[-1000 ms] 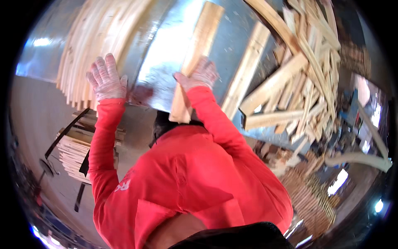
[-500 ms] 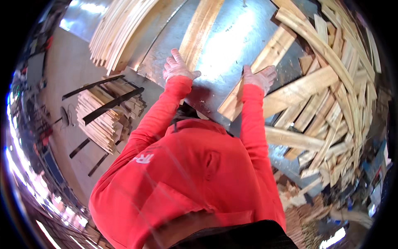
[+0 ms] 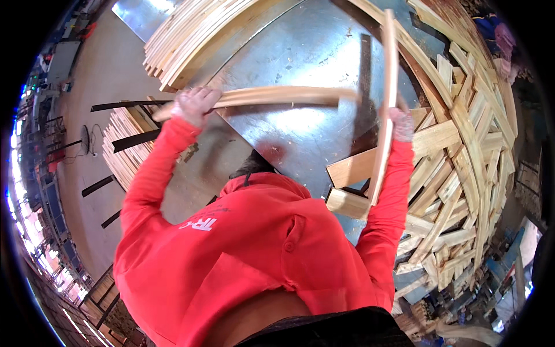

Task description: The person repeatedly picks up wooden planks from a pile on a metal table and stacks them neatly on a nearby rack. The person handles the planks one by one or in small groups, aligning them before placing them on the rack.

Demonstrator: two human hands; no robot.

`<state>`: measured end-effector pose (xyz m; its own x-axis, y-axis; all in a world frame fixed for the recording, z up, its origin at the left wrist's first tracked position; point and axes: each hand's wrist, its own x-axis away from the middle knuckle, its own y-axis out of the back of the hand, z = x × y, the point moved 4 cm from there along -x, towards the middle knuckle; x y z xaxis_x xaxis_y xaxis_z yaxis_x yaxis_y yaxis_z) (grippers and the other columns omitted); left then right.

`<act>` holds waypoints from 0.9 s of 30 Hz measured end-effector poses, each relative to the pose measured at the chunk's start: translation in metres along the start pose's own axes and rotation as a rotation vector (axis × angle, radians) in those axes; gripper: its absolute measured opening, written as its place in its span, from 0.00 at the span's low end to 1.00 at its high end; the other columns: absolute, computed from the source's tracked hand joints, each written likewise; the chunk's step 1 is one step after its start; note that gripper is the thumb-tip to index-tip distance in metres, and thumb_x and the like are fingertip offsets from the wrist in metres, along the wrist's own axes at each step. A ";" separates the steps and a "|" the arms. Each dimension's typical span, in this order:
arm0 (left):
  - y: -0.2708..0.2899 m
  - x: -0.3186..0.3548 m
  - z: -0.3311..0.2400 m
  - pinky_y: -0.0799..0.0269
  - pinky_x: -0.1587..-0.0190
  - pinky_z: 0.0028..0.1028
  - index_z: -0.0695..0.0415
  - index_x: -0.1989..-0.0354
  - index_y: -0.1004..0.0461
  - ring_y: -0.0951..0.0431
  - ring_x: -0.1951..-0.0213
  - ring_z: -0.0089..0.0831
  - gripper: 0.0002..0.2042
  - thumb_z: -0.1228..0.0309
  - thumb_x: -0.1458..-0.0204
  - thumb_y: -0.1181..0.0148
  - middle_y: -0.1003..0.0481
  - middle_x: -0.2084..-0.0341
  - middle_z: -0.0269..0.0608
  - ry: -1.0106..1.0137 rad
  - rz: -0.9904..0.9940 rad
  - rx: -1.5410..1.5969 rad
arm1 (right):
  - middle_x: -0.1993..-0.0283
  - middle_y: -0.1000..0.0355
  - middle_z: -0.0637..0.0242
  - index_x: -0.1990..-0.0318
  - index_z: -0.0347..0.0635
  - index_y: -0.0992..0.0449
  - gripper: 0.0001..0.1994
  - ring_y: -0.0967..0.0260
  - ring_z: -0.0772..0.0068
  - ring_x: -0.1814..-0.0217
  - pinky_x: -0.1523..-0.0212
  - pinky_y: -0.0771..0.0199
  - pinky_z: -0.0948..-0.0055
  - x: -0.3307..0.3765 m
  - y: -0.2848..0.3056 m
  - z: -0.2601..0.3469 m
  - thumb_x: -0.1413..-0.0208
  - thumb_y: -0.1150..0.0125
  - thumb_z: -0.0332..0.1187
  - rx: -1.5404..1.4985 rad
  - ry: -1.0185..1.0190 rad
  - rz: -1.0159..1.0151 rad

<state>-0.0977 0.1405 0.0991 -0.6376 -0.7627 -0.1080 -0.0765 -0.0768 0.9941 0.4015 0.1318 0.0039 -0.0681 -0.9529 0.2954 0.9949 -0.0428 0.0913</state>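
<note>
The left hand (image 3: pixel 198 105) is closed around one wooden board (image 3: pixel 283 97) near its end; most of the length stretches to that hand's right, over the metal surface (image 3: pixel 266 66). The right hand (image 3: pixel 402 122) grips another plank (image 3: pixel 388 69), which runs ahead of it and back toward the body. Loose offcuts (image 3: pixel 448 191) lie right of this hand.

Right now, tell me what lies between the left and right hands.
In the head view: the long pale wooden board in the left hand, the shiny grey metal tabletop under it, then a second pale wooden board in the right hand.
</note>
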 end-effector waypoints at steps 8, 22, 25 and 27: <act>-0.017 -0.114 -0.034 0.38 0.44 0.46 0.48 0.64 0.25 0.27 0.54 0.31 0.12 0.70 0.62 0.41 0.26 0.73 0.32 -0.487 -0.318 0.086 | 0.38 0.36 0.56 0.32 0.43 0.44 0.40 0.34 0.61 0.43 0.43 0.30 0.68 0.046 -0.115 -0.037 0.56 0.37 0.26 0.011 -0.046 0.253; -0.159 -0.079 -0.150 0.29 0.50 0.37 0.56 0.40 0.39 0.22 0.55 0.45 0.33 0.59 0.55 0.36 0.23 0.59 0.53 1.039 0.481 1.240 | 0.48 0.27 0.60 0.44 0.41 0.29 0.32 0.31 0.60 0.45 0.42 0.35 0.65 0.031 -0.132 0.046 0.48 0.41 0.57 0.296 -0.057 0.779; -0.151 -0.087 -0.145 0.28 0.51 0.36 0.52 0.40 0.40 0.21 0.56 0.46 0.33 0.60 0.56 0.36 0.23 0.59 0.51 1.095 0.487 0.954 | 0.40 0.34 0.48 0.39 0.40 0.33 0.44 0.39 0.52 0.35 0.34 0.43 0.63 -0.084 0.003 0.120 0.62 0.35 0.60 0.813 0.177 -0.030; -0.140 -0.087 -0.160 0.29 0.50 0.37 0.48 0.38 0.45 0.21 0.56 0.47 0.37 0.61 0.57 0.35 0.23 0.59 0.51 1.141 0.357 1.010 | 0.32 0.43 0.49 0.34 0.42 0.41 0.46 0.49 0.51 0.29 0.29 0.53 0.62 -0.168 0.131 0.120 0.58 0.39 0.61 1.535 0.344 -0.392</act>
<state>0.0913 0.1147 -0.0288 0.1257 -0.7479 0.6518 -0.8150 0.2968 0.4977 0.5340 0.3223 0.0802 -0.0575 -0.9838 -0.1700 -0.1005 -0.1637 0.9814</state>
